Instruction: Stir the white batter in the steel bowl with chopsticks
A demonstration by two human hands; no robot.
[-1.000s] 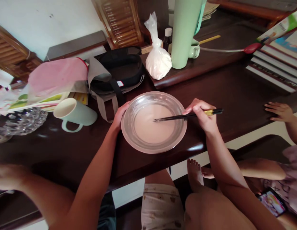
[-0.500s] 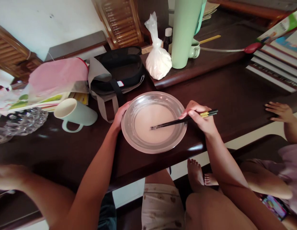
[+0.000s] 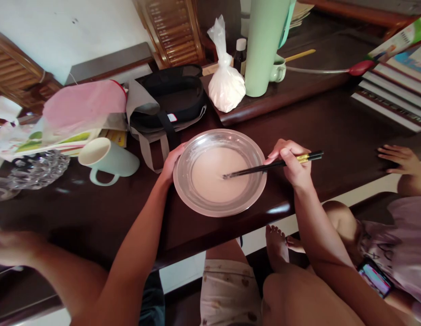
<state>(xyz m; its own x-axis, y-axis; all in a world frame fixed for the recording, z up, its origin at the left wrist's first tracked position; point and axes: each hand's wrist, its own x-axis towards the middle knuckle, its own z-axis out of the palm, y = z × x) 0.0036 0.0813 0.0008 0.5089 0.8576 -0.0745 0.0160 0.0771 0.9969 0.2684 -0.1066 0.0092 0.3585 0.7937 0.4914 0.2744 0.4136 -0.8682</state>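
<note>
A shallow metal bowl (image 3: 220, 210) holds a pale, milky liquid (image 3: 208, 174) and rests on the dark table near its front edge. My left hand (image 3: 173, 163) grips the bowl's left rim, its fingers partly hidden behind the side. In my right hand (image 3: 292, 162), beyond the right rim, is a pair of black chopsticks (image 3: 253, 170) with gold bands. They slant leftward over the bowl, tips at the liquid's surface near its middle.
Left of the bowl lie a pale mug (image 3: 110, 158), a glass dish (image 3: 40, 170) and a grey-black bag (image 3: 176, 97). Behind stand a tied bag of white powder (image 3: 227, 90) and a green flask (image 3: 265, 50). Books (image 3: 394, 97) and another person's hand (image 3: 399, 158) are at right.
My right hand has drawn the chopsticks to the right, and their tips have shifted right and slightly up in the liquid. My left hand stays on the rim. The person at right has leaned inward.
</note>
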